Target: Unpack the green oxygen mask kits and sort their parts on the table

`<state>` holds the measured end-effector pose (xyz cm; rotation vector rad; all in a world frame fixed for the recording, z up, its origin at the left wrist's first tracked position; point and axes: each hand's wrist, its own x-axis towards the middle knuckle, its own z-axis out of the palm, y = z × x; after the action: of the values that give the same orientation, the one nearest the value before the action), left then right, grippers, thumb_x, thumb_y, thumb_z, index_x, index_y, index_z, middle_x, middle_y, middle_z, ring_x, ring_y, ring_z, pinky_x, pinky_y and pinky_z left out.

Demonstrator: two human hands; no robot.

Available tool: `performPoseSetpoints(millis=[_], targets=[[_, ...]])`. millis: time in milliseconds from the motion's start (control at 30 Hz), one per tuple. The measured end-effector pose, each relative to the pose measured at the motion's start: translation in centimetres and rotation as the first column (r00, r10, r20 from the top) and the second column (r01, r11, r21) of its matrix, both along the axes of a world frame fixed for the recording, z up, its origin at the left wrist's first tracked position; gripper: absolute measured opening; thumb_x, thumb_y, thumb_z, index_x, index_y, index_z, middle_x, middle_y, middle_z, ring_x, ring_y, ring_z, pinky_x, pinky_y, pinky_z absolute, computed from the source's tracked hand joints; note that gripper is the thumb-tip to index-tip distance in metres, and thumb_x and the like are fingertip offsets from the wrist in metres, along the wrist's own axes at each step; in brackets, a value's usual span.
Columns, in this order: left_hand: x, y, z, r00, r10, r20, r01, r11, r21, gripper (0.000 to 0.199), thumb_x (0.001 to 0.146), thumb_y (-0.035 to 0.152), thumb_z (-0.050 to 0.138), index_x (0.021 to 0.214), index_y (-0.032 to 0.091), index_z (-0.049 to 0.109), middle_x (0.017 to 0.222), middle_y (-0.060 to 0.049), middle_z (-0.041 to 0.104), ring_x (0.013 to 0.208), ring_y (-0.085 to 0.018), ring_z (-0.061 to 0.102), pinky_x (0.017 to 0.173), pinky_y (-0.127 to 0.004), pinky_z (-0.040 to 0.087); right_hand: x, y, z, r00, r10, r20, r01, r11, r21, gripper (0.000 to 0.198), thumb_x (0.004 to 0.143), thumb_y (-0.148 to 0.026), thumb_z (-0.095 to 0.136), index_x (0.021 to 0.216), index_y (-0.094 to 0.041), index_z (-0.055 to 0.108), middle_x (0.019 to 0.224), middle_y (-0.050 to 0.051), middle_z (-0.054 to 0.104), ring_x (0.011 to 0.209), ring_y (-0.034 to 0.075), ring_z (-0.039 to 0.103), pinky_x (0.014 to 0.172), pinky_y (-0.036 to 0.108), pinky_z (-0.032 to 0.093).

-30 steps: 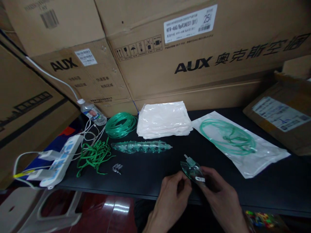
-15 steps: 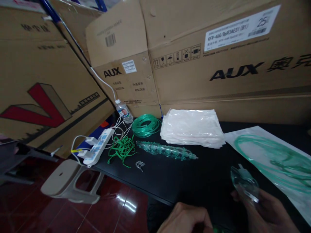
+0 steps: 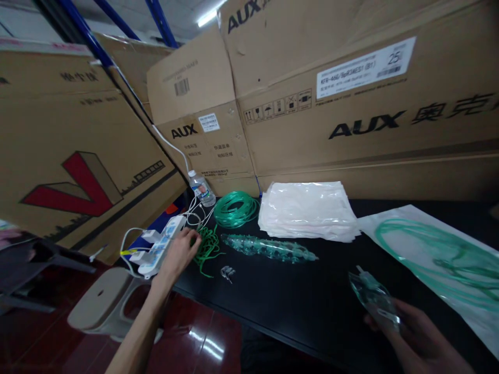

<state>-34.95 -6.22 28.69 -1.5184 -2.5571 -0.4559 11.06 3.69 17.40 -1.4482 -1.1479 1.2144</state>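
My left hand (image 3: pixel 183 249) is at the left side of a loose pile of green elastic cords (image 3: pixel 208 246), its fingers curled and closed on some strands. In my right hand (image 3: pixel 409 327), at the lower right, is a clear greenish oxygen mask (image 3: pixel 372 296); a pale connector points up and away from me, and a shiny metal strip shows on its near side. Between the hands lies a row of nested clear green masks (image 3: pixel 271 248). A few small shiny metal or clear pieces (image 3: pixel 227 273) sit just below the cords, too small to name.
Behind the cords are a coil of green tubing (image 3: pixel 236 209) and a water bottle (image 3: pixel 201 189). A power strip (image 3: pixel 161 246) with cables borders my left forearm. White plastic bags (image 3: pixel 307 210) are stacked at the back; bagged tubing (image 3: pixel 432 254) lies right. Cardboard boxes (image 3: pixel 288 150) wall the rear.
My left hand has gone from the table's near edge out to the green cords at the left. My right hand still holds the mask. The view has shifted slightly upward.
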Motion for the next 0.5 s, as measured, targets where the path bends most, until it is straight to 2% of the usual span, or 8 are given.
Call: performPoseSetpoints(millis=[133, 233, 267, 300, 333, 400, 433, 500], targets=[[-1.0, -0.3, -1.0, 0.993, -0.115, 0.006, 0.116, 0.992, -0.051, 0.042, 0.086, 0.051, 0.048, 0.091, 0.017, 0.073, 0.109, -0.017, 0.073, 0.111, -0.038, 0.065, 0.107, -0.053, 0.044, -0.8, -0.5, 1.6, 0.994, 0.083, -0.078, -0.077, 0.994, 0.078, 0.048, 0.069, -0.056, 0.083, 0.099, -0.020, 0.074, 0.075, 0.006, 0.079, 0.067, 0.026, 0.077, 0.062, 0.031, 0.063], [-0.9, -1.2, -0.6, 0.975, -0.204, -0.083, 0.196, 0.976, -0.094, 0.052, 0.093, 0.053, 0.034, 0.101, 0.024, 0.076, 0.107, -0.007, 0.076, 0.127, -0.040, 0.057, 0.107, -0.063, 0.040, -1.2, -0.7, 2.1, 0.987, 0.117, -0.110, -0.100, 0.984, 0.148, 0.040, 0.079, -0.053, 0.078, 0.099, -0.019, 0.073, 0.073, 0.005, 0.077, 0.065, 0.022, 0.075, 0.063, 0.029, 0.062], [-0.3, -1.4, -0.5, 0.972, -0.215, -0.098, 0.211, 0.976, -0.050, 0.054, 0.095, 0.053, 0.029, 0.103, 0.028, 0.076, 0.110, -0.003, 0.076, 0.133, -0.039, 0.053, 0.109, -0.065, 0.036, -1.3, -0.6, 2.2, 0.987, 0.119, -0.109, -0.100, 0.981, 0.164, 0.037, 0.081, -0.052, 0.077, 0.099, -0.019, 0.073, 0.072, 0.005, 0.076, 0.064, 0.021, 0.074, 0.062, 0.029, 0.061], [0.8, -1.5, -0.6, 0.982, -0.164, -0.095, 0.171, 0.983, 0.070, 0.056, 0.095, 0.057, 0.027, 0.103, 0.030, 0.076, 0.113, -0.001, 0.075, 0.136, -0.038, 0.051, 0.113, -0.065, 0.032, -1.4, -0.6, 2.4, 0.988, 0.116, -0.106, -0.096, 0.980, 0.174, 0.035, 0.083, -0.050, 0.076, 0.098, -0.019, 0.073, 0.071, 0.004, 0.075, 0.063, 0.021, 0.073, 0.061, 0.028, 0.061], [2.5, -1.5, -0.7, 0.994, -0.098, -0.055, 0.106, 0.979, 0.174, 0.051, 0.094, 0.061, 0.034, 0.102, 0.032, 0.075, 0.117, 0.001, 0.075, 0.133, -0.036, 0.054, 0.115, -0.061, 0.034, -1.4, -0.7, 2.5, 0.989, 0.111, -0.101, -0.092, 0.980, 0.179, 0.033, 0.084, -0.049, 0.076, 0.097, -0.019, 0.073, 0.070, 0.004, 0.075, 0.062, 0.020, 0.073, 0.061, 0.028, 0.060], [7.7, -1.3, -1.6, 0.997, -0.071, 0.025, 0.065, 0.976, 0.208, 0.039, 0.090, 0.063, 0.054, 0.106, 0.033, 0.073, 0.116, 0.002, 0.075, 0.113, -0.031, 0.067, 0.106, -0.050, 0.048, -1.4, -0.8, 2.8, 0.991, 0.097, -0.095, -0.079, 0.981, 0.180, 0.031, 0.084, -0.048, 0.075, 0.097, -0.019, 0.073, 0.070, 0.004, 0.074, 0.062, 0.020, 0.073, 0.061, 0.028, 0.061], [10.9, -1.0, -2.3, 0.963, -0.126, 0.238, 0.076, 0.975, 0.208, 0.033, 0.091, 0.059, 0.058, 0.103, 0.032, 0.074, 0.111, 0.003, 0.077, 0.106, -0.028, 0.070, 0.102, -0.045, 0.052, -1.5, -0.9, 3.0, 0.992, 0.090, -0.090, -0.073, 0.981, 0.182, 0.029, 0.085, -0.046, 0.075, 0.097, -0.020, 0.073, 0.071, 0.004, 0.075, 0.063, 0.020, 0.073, 0.062, 0.028, 0.061], [17.8, 0.0, -3.9, 0.727, -0.260, 0.636, 0.262, 0.961, 0.094, 0.032, 0.095, 0.054, 0.059, 0.101, 0.030, 0.078, 0.104, 0.000, 0.080, 0.101, -0.026, 0.072, 0.093, -0.038, 0.056, -1.5, -1.2, 3.3, 0.995, 0.072, -0.075, -0.056, 0.980, 0.191, 0.026, 0.086, -0.043, 0.074, 0.098, -0.020, 0.072, 0.074, 0.004, 0.076, 0.064, 0.020, 0.074, 0.063, 0.028, 0.062]])
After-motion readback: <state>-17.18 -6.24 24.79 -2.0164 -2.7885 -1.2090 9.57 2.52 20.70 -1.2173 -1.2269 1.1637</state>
